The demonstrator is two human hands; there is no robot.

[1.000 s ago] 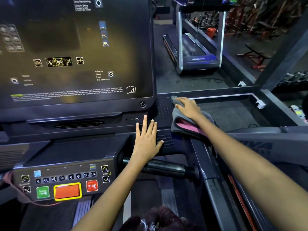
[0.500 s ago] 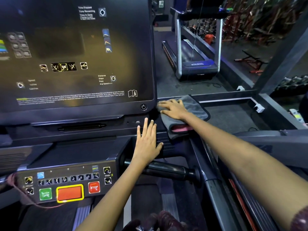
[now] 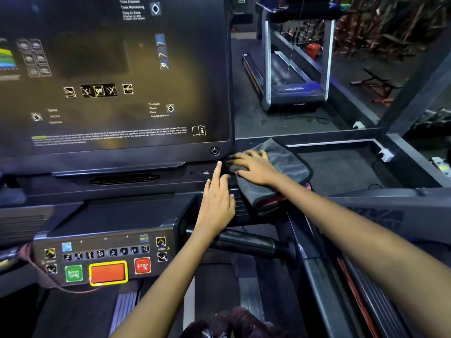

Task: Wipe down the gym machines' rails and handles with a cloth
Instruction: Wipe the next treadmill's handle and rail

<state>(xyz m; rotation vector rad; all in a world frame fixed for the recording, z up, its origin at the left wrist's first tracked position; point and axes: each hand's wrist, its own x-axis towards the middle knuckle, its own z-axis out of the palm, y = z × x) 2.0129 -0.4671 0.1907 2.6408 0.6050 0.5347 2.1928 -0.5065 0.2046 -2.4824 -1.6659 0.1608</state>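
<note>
Right of screen, lower corner: right hand flat on grey cloth, fingers straight, pressing, gripping nothing.
Cloth: folded, on console ledge beside screen, pink edge showing.
Left hand: below screen corner, fingers extended, flat on console, holding nothing.
Handle: under left wrist, bare.

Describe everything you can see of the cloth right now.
The cloth is grey, soft and plush-looking, folded over, with a pink inner layer showing at its lower edge. It lies flat on the treadmill console ledge, just right of the screen's lower corner, its lower part draping over the edge. The right hand presses down on it with spread fingers. The left hand rests beside it, apparently not touching it.
</note>
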